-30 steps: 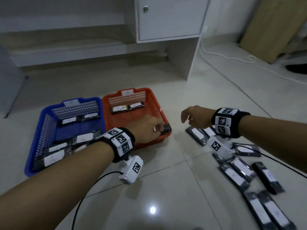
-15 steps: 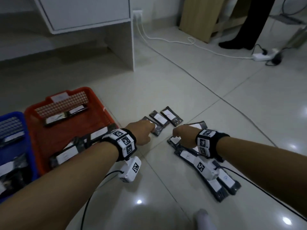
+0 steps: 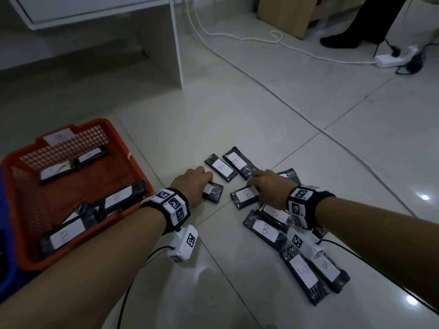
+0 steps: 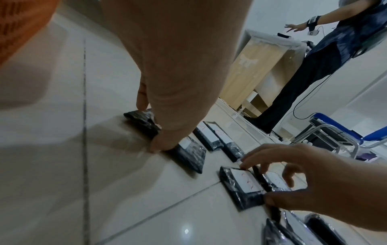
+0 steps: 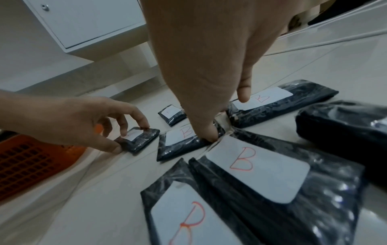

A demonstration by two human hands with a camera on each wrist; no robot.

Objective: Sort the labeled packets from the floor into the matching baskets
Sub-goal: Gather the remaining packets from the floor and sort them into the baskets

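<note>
Dark wrapped packets (image 3: 264, 230) with white lettered labels lie flat on the floor beside the orange basket (image 3: 140, 172) holding more.

Dim on my feed, noisy. Overhead lights glare off the floor tiles (image 3: 425, 197). Soft shadows beneath both forearms. Wrist views blurred close-up, edges heavily warped.

I'm counting at least nine black plastic-wrapped packets with white labels (image 3: 221, 170) lying around the left hand (image 3: 190, 186) and right hand (image 3: 268, 188), a couple half hidden under the right wrist. Left of the left hand, two mesh plastic baskets are sitting: an orange basket (image 3: 134, 163) holding at least four more packets, and a blue basket (image 3: 4, 269).
</note>
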